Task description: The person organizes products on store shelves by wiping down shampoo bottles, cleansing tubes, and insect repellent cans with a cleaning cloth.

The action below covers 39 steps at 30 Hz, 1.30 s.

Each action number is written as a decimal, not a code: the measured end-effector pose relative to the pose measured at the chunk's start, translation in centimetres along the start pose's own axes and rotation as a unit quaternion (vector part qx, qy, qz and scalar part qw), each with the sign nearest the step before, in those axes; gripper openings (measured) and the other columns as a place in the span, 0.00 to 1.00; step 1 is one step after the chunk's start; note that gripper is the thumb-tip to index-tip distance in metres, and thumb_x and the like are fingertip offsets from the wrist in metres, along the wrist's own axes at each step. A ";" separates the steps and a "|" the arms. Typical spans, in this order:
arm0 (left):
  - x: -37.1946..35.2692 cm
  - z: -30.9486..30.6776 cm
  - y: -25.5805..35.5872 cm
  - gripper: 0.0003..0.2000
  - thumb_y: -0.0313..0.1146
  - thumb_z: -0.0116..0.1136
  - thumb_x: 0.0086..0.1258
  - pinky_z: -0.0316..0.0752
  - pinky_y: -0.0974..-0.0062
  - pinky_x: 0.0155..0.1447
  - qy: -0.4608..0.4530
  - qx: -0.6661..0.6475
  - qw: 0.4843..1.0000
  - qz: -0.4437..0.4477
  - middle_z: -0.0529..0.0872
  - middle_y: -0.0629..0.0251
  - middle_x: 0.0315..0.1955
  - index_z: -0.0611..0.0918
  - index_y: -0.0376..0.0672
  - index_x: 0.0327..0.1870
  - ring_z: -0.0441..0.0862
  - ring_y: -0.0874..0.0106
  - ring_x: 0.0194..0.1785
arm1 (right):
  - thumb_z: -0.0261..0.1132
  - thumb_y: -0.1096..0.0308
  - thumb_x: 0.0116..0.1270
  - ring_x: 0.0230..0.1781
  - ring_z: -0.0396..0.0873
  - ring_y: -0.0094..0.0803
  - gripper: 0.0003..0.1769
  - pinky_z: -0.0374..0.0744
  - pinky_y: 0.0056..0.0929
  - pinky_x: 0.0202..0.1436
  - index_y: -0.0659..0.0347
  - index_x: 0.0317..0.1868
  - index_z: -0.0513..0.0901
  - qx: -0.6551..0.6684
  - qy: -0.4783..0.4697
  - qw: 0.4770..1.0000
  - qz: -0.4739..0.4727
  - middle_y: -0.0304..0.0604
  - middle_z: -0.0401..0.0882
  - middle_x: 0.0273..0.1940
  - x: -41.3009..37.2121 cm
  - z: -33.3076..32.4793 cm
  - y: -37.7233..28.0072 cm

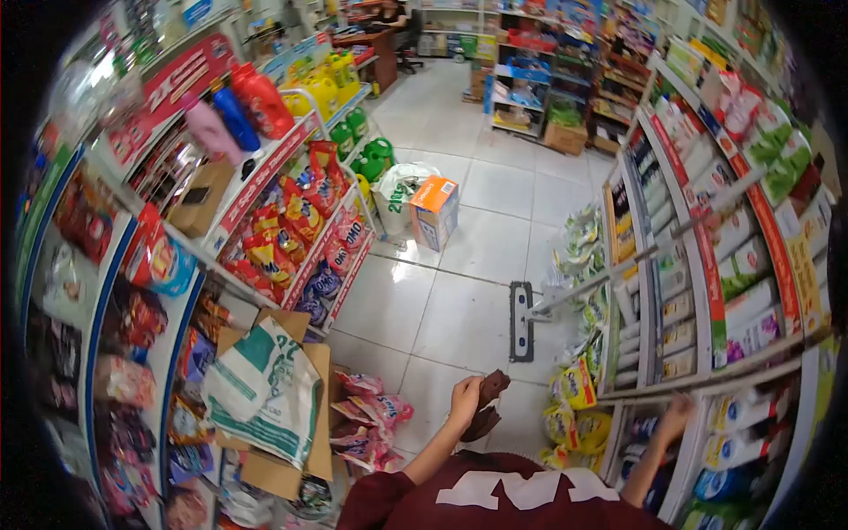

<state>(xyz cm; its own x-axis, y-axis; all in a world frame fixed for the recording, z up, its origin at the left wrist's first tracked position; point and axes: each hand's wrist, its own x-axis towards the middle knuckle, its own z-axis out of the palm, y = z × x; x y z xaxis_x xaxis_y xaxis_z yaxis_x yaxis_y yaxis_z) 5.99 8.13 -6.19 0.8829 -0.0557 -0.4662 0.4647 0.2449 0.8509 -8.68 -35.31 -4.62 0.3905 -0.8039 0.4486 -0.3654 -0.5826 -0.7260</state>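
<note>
Out in front of my body, my left hand [466,402] is closed on a dark brown cloth [491,393] that hangs down from the fingers over the floor. My right hand [677,419] reaches out to the right, at the upright between lower shelf bays with bottles and packets; motion smears its fingers. Ahead of me, a flat mop head [521,322] lies on the tiles, its pole [636,258] slanting up and right across the shelf fronts.
On the left, an opened cardboard box [318,375] holds a white-and-green bag [269,389], with pink packets [371,420] beside it. Detergent shelves [291,168] rise behind. An orange-and-white carton [435,212] stands on the floor. Yellow packs [574,415] line the right shelf's foot. A person [389,16] sits far back.
</note>
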 end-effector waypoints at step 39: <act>15.5 32.7 38.1 0.16 0.34 0.51 0.60 0.60 0.83 0.17 -0.494 -0.377 0.660 0.422 0.78 0.60 0.18 0.80 0.36 0.14 0.66 0.74 0.17 | 0.63 0.69 0.51 0.49 0.67 0.29 0.23 0.65 0.24 0.52 0.69 0.47 0.72 0.384 -0.570 0.704 0.179 0.42 0.70 0.48 8.8 35.2 -23.6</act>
<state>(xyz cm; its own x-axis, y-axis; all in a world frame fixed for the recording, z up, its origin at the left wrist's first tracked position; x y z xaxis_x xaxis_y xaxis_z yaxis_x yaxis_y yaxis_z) 39.59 -15.10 26.90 0.5917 -0.1043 0.7994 -0.0577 0.9836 0.1710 33.16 -24.39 -1.90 0.9740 -0.0082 -0.2265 -0.2191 0.2219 -0.9501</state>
